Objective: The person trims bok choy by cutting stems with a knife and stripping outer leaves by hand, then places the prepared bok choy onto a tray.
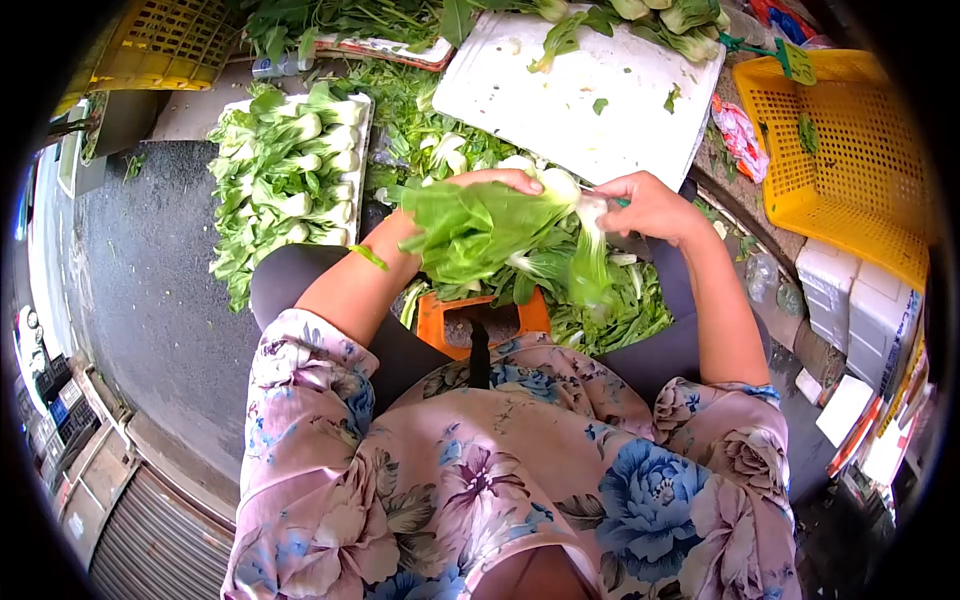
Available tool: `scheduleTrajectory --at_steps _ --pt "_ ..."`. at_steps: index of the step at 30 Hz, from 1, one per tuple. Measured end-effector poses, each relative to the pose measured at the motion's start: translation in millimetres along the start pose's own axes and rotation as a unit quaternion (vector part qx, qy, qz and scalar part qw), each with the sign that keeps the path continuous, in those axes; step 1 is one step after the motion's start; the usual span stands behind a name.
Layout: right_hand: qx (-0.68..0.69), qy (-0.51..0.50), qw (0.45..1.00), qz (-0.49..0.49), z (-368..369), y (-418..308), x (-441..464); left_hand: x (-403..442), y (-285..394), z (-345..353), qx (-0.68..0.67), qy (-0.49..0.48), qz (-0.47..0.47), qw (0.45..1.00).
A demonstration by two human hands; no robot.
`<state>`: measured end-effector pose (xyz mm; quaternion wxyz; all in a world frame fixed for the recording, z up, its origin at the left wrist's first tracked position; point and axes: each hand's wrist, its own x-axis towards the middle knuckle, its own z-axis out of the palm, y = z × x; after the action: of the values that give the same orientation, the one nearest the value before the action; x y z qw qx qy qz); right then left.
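My left hand (505, 181) is wrapped round a head of bok choy (480, 228), its leaves pointing left and its white base to the right. Against that base, my right hand (645, 208) is closed. A bit of teal shows between its fingers, apparently the handle of a small knife (622, 202), mostly hidden. A loose bok choy leaf (592, 265), blurred by motion, hangs from the right fingertips with its white stalk up. Below both hands, a heap of leaves (620, 310) lies between my knees.
Bok choy heads lie in rows on a white board (357, 180) at left. A white foam board (590, 95) with scraps lies ahead. A yellow crate (850, 150) and white foam boxes (855, 300) stand at right. An orange stool (430, 318) is below me.
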<state>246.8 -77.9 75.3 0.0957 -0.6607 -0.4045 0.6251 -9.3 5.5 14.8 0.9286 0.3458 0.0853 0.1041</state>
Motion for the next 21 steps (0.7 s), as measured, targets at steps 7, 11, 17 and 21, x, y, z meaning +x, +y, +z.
scheduleTrajectory --at_steps 7,11,17,21 --pt "-0.08 0.048 0.993 0.079 -6.4 2.5 7.5 15.7 -0.3 7.0 -0.089 0.086 -0.137 0.983" --pt "-0.185 0.06 0.966 0.171 -12.9 38.3 24.3 30.8 7.9 0.2 -0.147 0.153 -0.213 0.954" --pt "0.399 -0.013 0.916 -0.043 17.2 -10.2 10.5 31.7 12.4 20.5 -0.193 0.171 -0.11 0.96" --pt "0.378 0.02 0.924 -0.045 21.7 -3.8 20.4 38.6 20.3 31.1 -0.152 0.159 -0.12 0.968"
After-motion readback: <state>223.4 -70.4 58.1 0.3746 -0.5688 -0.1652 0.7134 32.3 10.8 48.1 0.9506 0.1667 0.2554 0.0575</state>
